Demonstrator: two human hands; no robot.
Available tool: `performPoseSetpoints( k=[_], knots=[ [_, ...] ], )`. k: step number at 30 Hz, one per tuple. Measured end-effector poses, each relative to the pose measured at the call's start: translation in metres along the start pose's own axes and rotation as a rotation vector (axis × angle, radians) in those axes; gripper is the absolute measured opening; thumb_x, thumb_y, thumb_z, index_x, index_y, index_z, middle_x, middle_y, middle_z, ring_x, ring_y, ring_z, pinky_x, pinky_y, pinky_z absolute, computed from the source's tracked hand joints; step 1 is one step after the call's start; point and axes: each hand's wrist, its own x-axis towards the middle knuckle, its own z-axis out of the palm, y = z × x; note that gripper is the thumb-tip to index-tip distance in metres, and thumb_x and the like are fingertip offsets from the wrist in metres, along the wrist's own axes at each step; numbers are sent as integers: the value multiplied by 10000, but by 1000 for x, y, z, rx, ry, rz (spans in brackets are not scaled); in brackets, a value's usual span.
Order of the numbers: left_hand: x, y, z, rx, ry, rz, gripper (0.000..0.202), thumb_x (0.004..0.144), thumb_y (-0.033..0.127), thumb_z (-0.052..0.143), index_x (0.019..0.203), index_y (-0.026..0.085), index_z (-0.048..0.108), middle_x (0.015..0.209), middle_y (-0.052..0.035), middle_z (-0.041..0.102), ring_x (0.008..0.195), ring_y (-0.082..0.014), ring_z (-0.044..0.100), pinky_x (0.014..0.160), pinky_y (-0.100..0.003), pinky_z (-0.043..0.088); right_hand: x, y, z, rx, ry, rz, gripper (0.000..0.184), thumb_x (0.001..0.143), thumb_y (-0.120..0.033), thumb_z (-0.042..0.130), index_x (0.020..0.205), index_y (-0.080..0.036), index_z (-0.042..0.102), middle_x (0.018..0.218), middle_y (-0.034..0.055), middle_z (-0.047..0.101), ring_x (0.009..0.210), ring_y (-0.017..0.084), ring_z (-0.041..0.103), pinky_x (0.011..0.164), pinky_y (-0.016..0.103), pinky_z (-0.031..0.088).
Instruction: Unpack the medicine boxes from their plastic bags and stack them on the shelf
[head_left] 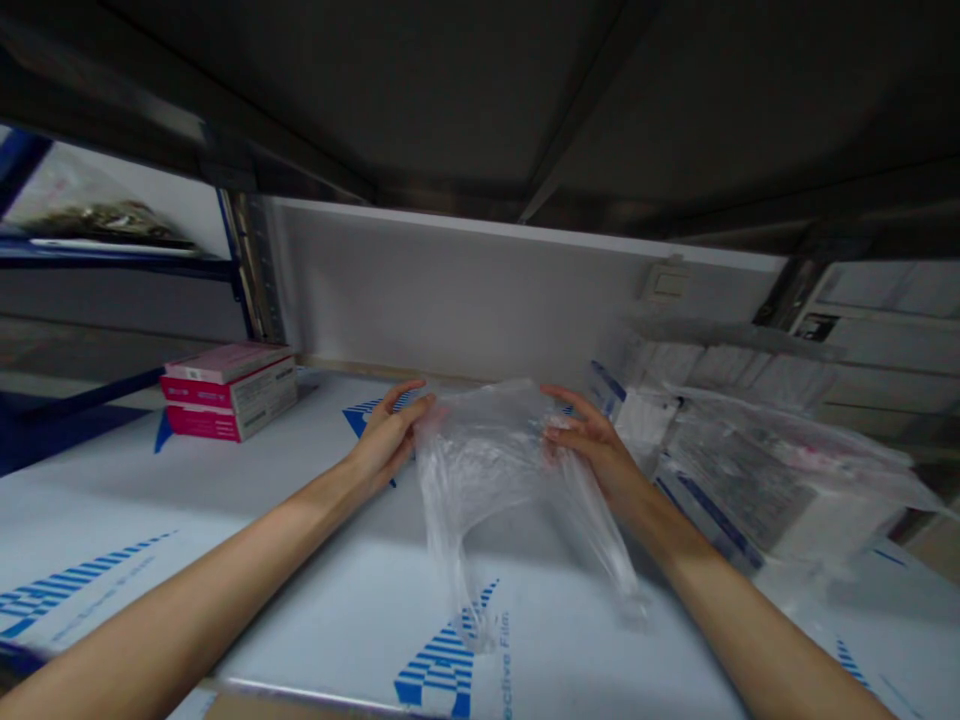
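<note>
Holding plastic bag (480, 470), left hand (386, 437), right hand (589, 440)

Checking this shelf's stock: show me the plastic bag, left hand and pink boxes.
plastic bag (480, 465): head view, on its middle
left hand (386, 440): head view, on the back of the hand
pink boxes (229, 392): head view, on the stack's front side

- Clear plastic bag (480, 470), reference point for all clock positions: no legible print.
- 6 o'clock, on the protective film sheet (570, 640) covering the shelf: vertical blue lettering (505, 660) reads "ective Film"; the start is cut off at the frame edge.
- 8 o'clock: blue striped logo (71, 590) with small blue print, too small to read.
- 9 o'clock: pink cartons (229, 392); labels illegible.
</note>
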Motion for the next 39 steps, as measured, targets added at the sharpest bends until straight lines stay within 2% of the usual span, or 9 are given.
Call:
performPoseSetpoints(
  k=[3, 6, 8, 11, 15, 21, 26, 33, 39],
  knots=[
    [-3, -1, -2, 16, -180, -104, 838, 768, 204, 810, 1459, 309, 348, 998, -74, 748, 834, -246, 762, 727, -374, 630, 7, 8, -2, 5, 123, -9, 292, 625, -356, 861, 886, -254, 781, 719, 6, 737, 632, 160, 654, 610, 275, 516],
    [2, 4, 4, 119, -313, -65, 985, 710, 171, 837, 1506, 342, 282, 962, -57, 745, 715, -212, 742, 679, -354, 618, 18, 11, -3, 10, 205, -53, 300, 611, -390, 880, 863, -256, 787, 846, 27, 783, 743, 170, 686, 688, 284, 537],
    [16, 15, 10, 228, -317, 104, 782, 696, 157, 821, 1390, 291, 487, 925, -36, 736, 618, -145, 686, 615, -267, 576, 31, 6, -4, 6, 196, -63, 306, 618, -385, 876, 882, -259, 787, 895, 30, 794, 784, 176, 692, 689, 282, 536],
    [45, 40, 18, 488, -268, 369, 259, 728, 214, 789, 979, 181, 736, 897, -60, 729, 614, -136, 640, 551, -231, 504, 55, -12, -3, -26, 112, -80, 318, 645, -313, 845, 952, -261, 782, 1000, 21, 793, 868, 163, 688, 697, 247, 523],
    [78, 53, 11, 655, -174, 478, 355, 815, 318, 702, 1154, 219, 738, 1063, -88, 747, 823, -200, 691, 617, -239, 497, 87, -22, 1, -99, 55, -122, 420, 626, -230, 798, 1041, -279, 756, 1157, 4, 750, 887, 129, 676, 697, 212, 514],
    [95, 9, -29, 832, -142, 306, 529, 750, 250, 707, 1273, 175, 678, 1162, -127, 738, 623, -156, 661, 550, -251, 492, 122, 44, -4, -330, 432, 3, 416, 572, -254, 805, 974, -226, 702, 962, 42, 740, 755, 157, 679, 597, 239, 505],
    [98, -13, -38, 1029, -132, 205, 432, 751, 207, 679, 1174, 127, 718, 713, -41, 740, 616, -185, 683, 674, -285, 536, 134, 87, -22, -432, 552, 56, 269, 570, -236, 803, 775, -212, 631, 853, 42, 730, 778, 191, 678, 644, 273, 509],
    [90, -9, -19, 1321, -46, 276, 285, 779, 161, 622, 1029, 151, 759, 798, -61, 745, 807, -224, 725, 887, -322, 536, 129, 93, -30, -498, 356, 139, 15, 732, -212, 707, 730, -198, 707, 860, 71, 773, 863, 206, 717, 785, 304, 553],
    [78, -14, -16, 1503, 36, 338, 366, 831, 250, 664, 1181, 148, 699, 1209, -171, 665, 1113, -332, 665, 1033, -435, 474, 124, 90, -23, -577, 219, 213, 330, 656, -60, 757, 962, -182, 733, 1040, 83, 760, 920, 185, 718, 771, 262, 561]
  ],
)
